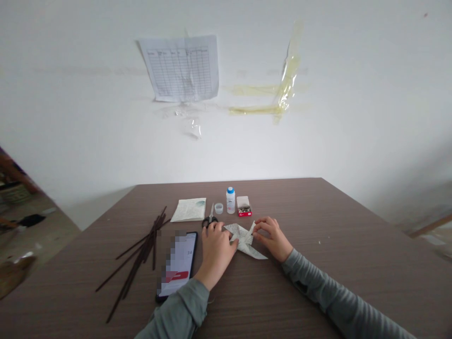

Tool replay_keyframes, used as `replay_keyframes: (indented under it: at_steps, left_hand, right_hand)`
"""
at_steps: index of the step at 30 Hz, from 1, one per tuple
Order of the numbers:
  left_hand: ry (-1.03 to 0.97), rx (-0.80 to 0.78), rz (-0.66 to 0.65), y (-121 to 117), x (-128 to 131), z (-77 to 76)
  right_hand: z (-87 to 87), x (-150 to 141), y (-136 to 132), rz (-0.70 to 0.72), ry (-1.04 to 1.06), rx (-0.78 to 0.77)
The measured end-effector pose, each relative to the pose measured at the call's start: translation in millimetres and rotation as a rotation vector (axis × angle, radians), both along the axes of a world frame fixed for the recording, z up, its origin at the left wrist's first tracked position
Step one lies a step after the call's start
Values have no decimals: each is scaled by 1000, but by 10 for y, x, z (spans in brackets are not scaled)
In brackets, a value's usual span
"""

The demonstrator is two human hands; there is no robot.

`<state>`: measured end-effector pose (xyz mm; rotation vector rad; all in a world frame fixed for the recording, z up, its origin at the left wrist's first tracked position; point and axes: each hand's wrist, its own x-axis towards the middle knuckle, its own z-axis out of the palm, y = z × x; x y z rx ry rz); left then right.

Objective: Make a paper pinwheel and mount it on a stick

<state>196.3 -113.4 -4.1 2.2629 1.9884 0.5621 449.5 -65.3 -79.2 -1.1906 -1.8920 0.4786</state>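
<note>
A folded paper pinwheel lies on the brown wood-grain tabletop, held between the hands: the left hand and right hand grip opposite sides, close but not touching each other. Just beyond stand scissors, a blue-capped white bottle and a small red-and-white box. A phone and dark thin sticks lie to the left.

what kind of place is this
Probably an indoor craft or work room: a ruled paper chart is taped to a bare white wall, and a wood-grain table holds scissors, thin dark sticks and a folded paper pinwheel.
</note>
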Motion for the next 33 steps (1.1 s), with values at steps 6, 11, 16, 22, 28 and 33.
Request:
replay_keyframes:
  at_steps: [6,11,16,22,28,33]
  left_hand:
    - [-93,73,7,34,-26,-224]
    - [-246,207,-21,65,-71,-420]
    - [-335,305,-60,107,-125,-594]
    - [-458,353,-114,125,-121,-666]
    - [-566,355,-183,118,-99,-651]
    - [-576,303,-186,111,-114,-609]
  right_hand:
    - [-10,-44,-60,-5,36,-19]
    - [15,-59,-94,21,54,-22]
    - [14,-94,-135,35,60,-34]
    - [27,-172,-228,61,32,-30]
    - [-79,-187,-170,60,-1,-15]
    - [-79,-143,-134,54,-31,-13]
